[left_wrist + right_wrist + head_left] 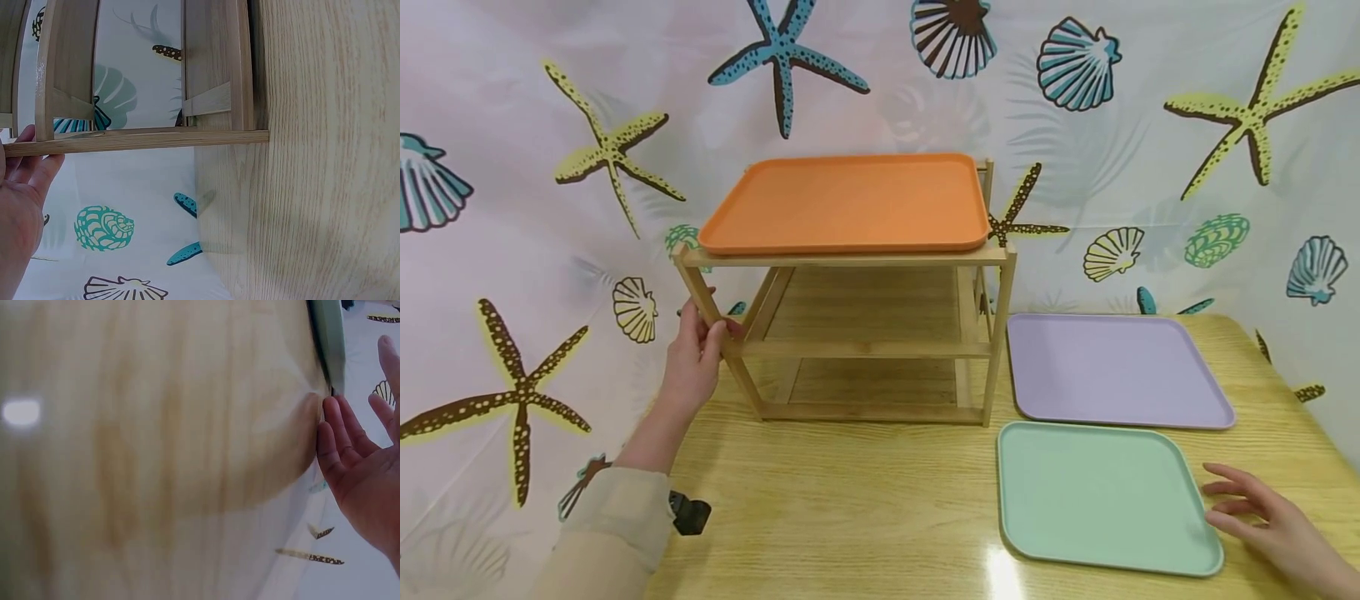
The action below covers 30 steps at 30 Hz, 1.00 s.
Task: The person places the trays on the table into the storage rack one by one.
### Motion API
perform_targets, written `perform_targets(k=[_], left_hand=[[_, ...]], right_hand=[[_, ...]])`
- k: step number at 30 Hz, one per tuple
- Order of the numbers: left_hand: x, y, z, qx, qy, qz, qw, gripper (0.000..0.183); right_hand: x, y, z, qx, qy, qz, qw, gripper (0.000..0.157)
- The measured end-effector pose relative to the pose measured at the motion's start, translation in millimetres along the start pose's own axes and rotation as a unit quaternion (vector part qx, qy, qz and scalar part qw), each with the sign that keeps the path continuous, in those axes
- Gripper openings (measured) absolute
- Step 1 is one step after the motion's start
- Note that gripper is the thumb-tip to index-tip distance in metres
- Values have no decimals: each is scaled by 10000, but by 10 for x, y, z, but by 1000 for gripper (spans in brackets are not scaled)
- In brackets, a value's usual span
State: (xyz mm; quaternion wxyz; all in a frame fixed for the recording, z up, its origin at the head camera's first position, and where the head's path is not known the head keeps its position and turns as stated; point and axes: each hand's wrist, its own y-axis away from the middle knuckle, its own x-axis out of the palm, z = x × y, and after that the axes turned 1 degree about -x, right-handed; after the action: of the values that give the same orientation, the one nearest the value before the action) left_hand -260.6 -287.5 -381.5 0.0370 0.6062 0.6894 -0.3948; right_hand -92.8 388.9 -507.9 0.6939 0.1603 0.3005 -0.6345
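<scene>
In the head view, my left hand (698, 354) grips the left front post of a wooden shelf rack (865, 349), thumb in front and fingers round it. The left wrist view shows the same hand (25, 194) at the post, with the thumb mostly cut off. An orange tray (850, 204) lies on the rack's top level. My right hand (1262, 521), fingers loosely bent, is beside the right edge of a mint green tray (1097, 500) on the table. Its fingertips are close to the tray's rim (336, 356); whether they touch cannot be told.
A lavender tray (1112, 367) lies right of the rack, just behind the green one. The rack's two lower shelves show bare slats. Cloth curtains (865, 108) printed with starfish and shells surround the wooden table (820, 500) at the back and sides.
</scene>
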Motion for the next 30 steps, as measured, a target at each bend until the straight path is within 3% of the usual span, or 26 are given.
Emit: perform_targets(k=[8, 15, 21, 26, 30], left_hand=[[-1, 11, 9, 50, 2, -77, 10000, 44], [-12, 34, 7, -25, -20, -80, 10000, 45], [-15, 27, 13, -42, -50, -35, 10000, 46], [-10, 13, -4, -64, -27, -17, 10000, 45], [-8, 7, -28, -71, -81, -15, 9999, 46]], right_hand=[[121, -108, 65, 352, 236, 208, 9989, 51], [169, -163, 74, 166, 188, 266, 9993, 43], [174, -171, 115, 290, 220, 261, 9990, 41], [117, -167, 149, 976, -332, 352, 9940, 43], [47, -173, 140, 1340, -1279, 803, 9794, 41]])
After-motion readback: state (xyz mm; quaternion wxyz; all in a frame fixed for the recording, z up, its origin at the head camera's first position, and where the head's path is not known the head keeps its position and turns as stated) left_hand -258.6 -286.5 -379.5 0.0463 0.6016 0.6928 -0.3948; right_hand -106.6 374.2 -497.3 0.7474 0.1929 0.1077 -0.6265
